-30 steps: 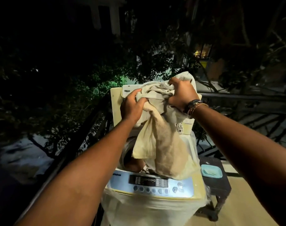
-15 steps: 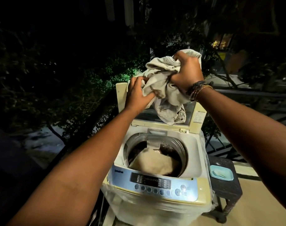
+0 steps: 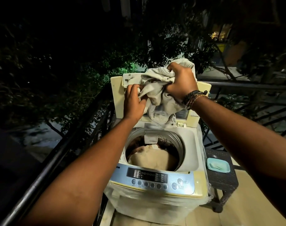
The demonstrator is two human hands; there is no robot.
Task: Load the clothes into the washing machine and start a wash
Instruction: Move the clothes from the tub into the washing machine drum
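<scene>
A top-loading washing machine (image 3: 192, 144) stands in front of me with its lid (image 3: 117, 95) raised at the back. A beige garment (image 3: 152, 159) lies inside the steel drum (image 3: 176, 141). Above the opening I hold a bunched pale grey garment (image 3: 157, 95). My right hand (image 3: 181, 82) grips its upper part, and my left hand (image 3: 134, 101) grips its left side. The garment's lower end hangs just above the drum's back rim. The control panel (image 3: 148, 176) with its row of buttons faces me.
A dark metal balcony railing (image 3: 57, 157) runs along the left and behind the machine. A dark wicker stool (image 3: 224, 178) stands at the right with a light blue dish (image 3: 218, 164) on it. Dark trees fill the background. Tiled floor (image 3: 245, 209) lies at the right.
A beige cloth that hung from my hands a second ago now lies in the drum. Both hands still hold the grey garment, slightly lower and closer together.
</scene>
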